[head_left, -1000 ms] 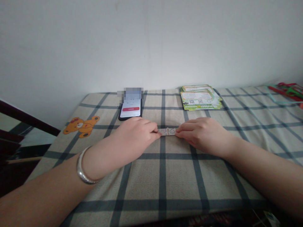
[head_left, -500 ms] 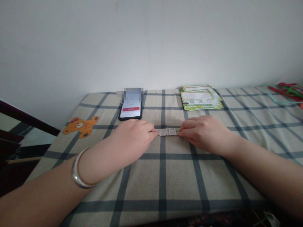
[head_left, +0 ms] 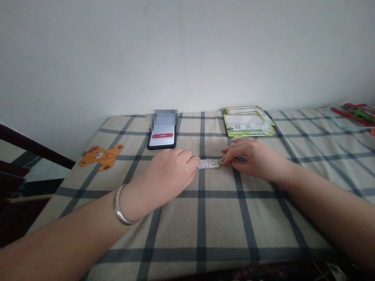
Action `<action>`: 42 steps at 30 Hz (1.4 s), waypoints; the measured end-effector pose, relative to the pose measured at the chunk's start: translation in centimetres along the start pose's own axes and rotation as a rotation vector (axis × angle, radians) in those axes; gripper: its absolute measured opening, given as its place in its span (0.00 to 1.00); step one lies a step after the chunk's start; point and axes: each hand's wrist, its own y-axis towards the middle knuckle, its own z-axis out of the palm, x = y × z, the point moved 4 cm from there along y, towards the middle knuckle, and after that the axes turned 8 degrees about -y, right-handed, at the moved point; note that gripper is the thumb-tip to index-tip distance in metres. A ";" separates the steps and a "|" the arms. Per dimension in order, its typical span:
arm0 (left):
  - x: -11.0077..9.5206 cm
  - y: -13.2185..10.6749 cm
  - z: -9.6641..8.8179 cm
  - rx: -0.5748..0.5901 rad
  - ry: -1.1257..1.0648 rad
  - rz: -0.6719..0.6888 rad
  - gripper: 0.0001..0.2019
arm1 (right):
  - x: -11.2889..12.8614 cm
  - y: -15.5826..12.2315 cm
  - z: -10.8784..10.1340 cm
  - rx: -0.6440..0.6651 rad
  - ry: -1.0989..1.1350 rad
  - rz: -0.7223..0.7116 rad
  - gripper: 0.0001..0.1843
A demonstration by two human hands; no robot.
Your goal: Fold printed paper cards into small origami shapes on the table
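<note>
A small folded strip of printed paper (head_left: 209, 164), white with a bit of green at its right end, lies low over the checked cloth between my two hands. My left hand (head_left: 172, 173), with a silver bangle on its wrist, is closed on the strip's left end; its fingertips cover that end. At the strip's right end, the thumb and a finger of my right hand (head_left: 249, 158) pinch the green corner, while the other fingers are slightly lifted and curled.
Beyond my left hand lies a phone (head_left: 162, 136) with a lit screen. A stack of green-and-white printed cards (head_left: 249, 123) sits near the wall. An orange bear figure (head_left: 102, 157) is at the left, red and green items (head_left: 357, 117) at the far right. Checked cloth (head_left: 181, 234) covers the table.
My left hand and its bangle have shifted to the right, and its fingers cover the strip's left end differently. My right hand's upper fingers have lifted and loosened.
</note>
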 end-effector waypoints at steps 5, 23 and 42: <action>-0.1 0.1 0.5 -0.006 -0.027 -0.008 0.09 | 0.1 0.2 0.3 -0.042 0.069 0.001 0.09; 0.6 -0.2 0.2 -0.211 -0.123 0.092 0.05 | 1.5 -0.1 -0.2 -0.057 -0.012 -0.159 0.06; 1.2 0.0 -0.2 -0.245 -0.045 0.085 0.04 | 2.8 -0.3 -1.0 -0.156 -0.257 -0.343 0.10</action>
